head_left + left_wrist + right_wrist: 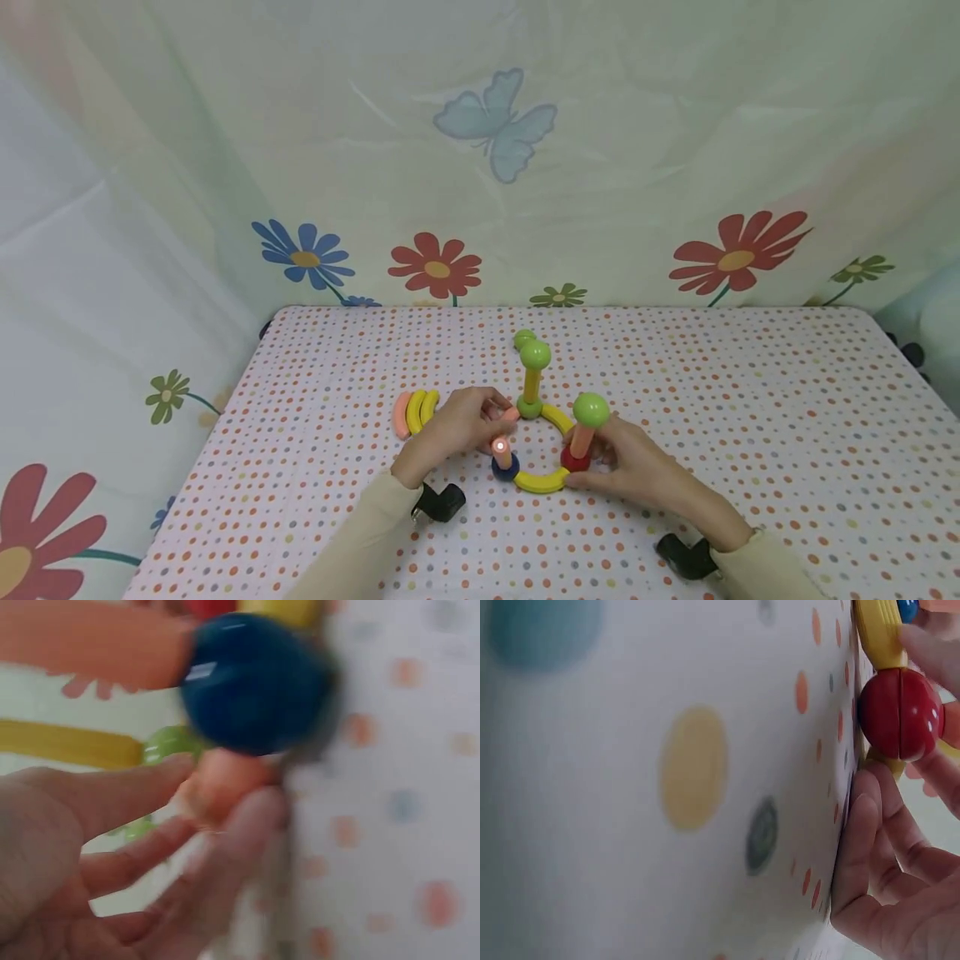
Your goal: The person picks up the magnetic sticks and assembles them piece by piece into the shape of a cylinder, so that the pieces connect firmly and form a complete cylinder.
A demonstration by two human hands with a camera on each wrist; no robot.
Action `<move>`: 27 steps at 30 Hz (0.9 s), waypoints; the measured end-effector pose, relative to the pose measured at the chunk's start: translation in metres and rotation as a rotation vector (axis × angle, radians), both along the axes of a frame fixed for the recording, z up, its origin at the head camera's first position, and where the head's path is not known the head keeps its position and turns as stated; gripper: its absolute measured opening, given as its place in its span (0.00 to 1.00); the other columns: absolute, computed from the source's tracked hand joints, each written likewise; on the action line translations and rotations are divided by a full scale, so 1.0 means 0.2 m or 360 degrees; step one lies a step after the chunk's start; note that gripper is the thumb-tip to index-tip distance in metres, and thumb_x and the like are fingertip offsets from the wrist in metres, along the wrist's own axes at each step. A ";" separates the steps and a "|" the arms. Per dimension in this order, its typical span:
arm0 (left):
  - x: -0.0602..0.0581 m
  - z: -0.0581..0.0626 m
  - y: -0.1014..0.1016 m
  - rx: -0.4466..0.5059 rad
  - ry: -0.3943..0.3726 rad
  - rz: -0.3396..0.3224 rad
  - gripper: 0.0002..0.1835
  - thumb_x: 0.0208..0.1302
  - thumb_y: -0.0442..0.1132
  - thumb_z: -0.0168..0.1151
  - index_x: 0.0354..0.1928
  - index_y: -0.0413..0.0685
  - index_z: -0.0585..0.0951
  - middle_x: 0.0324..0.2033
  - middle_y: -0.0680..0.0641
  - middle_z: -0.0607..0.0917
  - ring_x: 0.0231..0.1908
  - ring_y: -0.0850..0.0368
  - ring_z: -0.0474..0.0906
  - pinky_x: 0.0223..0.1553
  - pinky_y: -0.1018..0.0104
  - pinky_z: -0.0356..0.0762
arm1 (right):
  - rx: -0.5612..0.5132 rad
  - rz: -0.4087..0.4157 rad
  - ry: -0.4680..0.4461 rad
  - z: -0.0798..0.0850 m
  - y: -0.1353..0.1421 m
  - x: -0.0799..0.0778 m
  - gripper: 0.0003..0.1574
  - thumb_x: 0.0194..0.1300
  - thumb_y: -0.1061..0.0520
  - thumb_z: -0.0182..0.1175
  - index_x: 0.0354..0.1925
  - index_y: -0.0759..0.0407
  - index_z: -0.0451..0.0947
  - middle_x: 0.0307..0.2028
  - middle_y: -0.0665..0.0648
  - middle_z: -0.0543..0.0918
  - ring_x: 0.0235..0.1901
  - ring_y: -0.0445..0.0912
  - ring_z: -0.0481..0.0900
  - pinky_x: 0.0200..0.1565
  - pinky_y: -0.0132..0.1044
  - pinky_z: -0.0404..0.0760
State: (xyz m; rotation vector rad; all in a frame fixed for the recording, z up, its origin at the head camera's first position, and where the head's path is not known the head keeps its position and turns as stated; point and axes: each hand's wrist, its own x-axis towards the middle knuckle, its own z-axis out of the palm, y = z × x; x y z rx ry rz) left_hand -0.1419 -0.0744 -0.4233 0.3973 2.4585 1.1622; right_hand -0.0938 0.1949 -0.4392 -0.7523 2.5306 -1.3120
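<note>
Toy balls and curved sticks form a ring on the dotted tablecloth. At its left my left hand (459,423) pinches an orange curved stick (225,784) between thumb and fingers, its end against the dark blue ball (255,682). An orange upright stick (503,456) rises from that ball. My right hand (633,460) grips around the red ball (900,712), its thumb on the front yellow curved stick (542,483) and fingertips by the back yellow curved stick (557,418). An orange post topped by a green ball (591,410) stands on the red ball.
At the ring's back, a green ball (529,407) carries a yellow post (532,386) with another green ball (536,355) on top. Behind it lies a loose green ball (524,337). Left of my left hand are yellow curved sticks (415,412) and an orange curved stick (401,415).
</note>
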 end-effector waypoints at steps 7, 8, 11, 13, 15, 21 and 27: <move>-0.18 0.11 0.02 -0.0146 0.0035 -0.0009 0.18 0.75 0.42 0.66 0.60 0.40 0.81 0.41 0.45 0.83 0.30 0.54 0.82 0.33 0.66 0.78 | -0.0006 -0.0004 -0.0080 0.01 -0.01 0.00 0.21 0.60 0.52 0.79 0.40 0.52 0.75 0.43 0.51 0.84 0.34 0.40 0.79 0.34 0.34 0.78; -0.22 0.12 0.03 -0.0158 0.0107 -0.0020 0.19 0.76 0.41 0.64 0.63 0.39 0.79 0.44 0.43 0.82 0.36 0.53 0.83 0.37 0.64 0.79 | -0.0006 0.0003 -0.0080 0.01 -0.01 0.00 0.20 0.60 0.52 0.79 0.39 0.52 0.75 0.43 0.50 0.84 0.34 0.41 0.79 0.34 0.34 0.78; -0.33 0.12 0.07 -0.0200 0.0365 -0.0132 0.23 0.81 0.40 0.57 0.71 0.37 0.72 0.60 0.37 0.77 0.56 0.47 0.78 0.56 0.55 0.79 | -0.0002 0.0021 -0.0053 0.01 -0.01 -0.01 0.19 0.62 0.51 0.78 0.37 0.51 0.75 0.42 0.49 0.85 0.32 0.41 0.78 0.33 0.34 0.77; -0.39 0.11 0.09 -0.0232 0.0476 -0.0252 0.25 0.83 0.39 0.53 0.75 0.38 0.68 0.68 0.36 0.70 0.66 0.44 0.70 0.66 0.51 0.72 | 0.0010 0.0029 -0.0030 0.01 -0.01 -0.01 0.18 0.62 0.50 0.78 0.37 0.50 0.76 0.41 0.48 0.85 0.30 0.42 0.76 0.32 0.34 0.75; -0.43 0.09 0.11 -0.0277 0.0528 -0.0366 0.24 0.84 0.38 0.50 0.76 0.39 0.67 0.72 0.37 0.67 0.71 0.42 0.65 0.71 0.50 0.67 | 0.0029 0.0032 -0.0011 0.01 -0.01 -0.01 0.18 0.61 0.49 0.78 0.38 0.50 0.77 0.41 0.47 0.85 0.30 0.42 0.74 0.31 0.33 0.74; -0.46 0.04 0.13 -0.0397 0.0586 -0.0492 0.19 0.83 0.33 0.49 0.69 0.37 0.76 0.62 0.40 0.76 0.64 0.46 0.72 0.68 0.55 0.71 | 0.0057 0.0047 0.0013 0.01 -0.02 -0.02 0.18 0.61 0.49 0.78 0.40 0.51 0.79 0.41 0.47 0.84 0.30 0.41 0.73 0.32 0.33 0.74; -0.38 0.03 0.11 -0.0472 0.0580 -0.0475 0.12 0.77 0.34 0.62 0.58 0.41 0.81 0.48 0.45 0.79 0.46 0.53 0.75 0.53 0.59 0.78 | 0.0066 0.0037 0.0012 0.02 -0.01 -0.02 0.17 0.61 0.49 0.78 0.37 0.49 0.78 0.41 0.46 0.84 0.31 0.42 0.73 0.32 0.33 0.74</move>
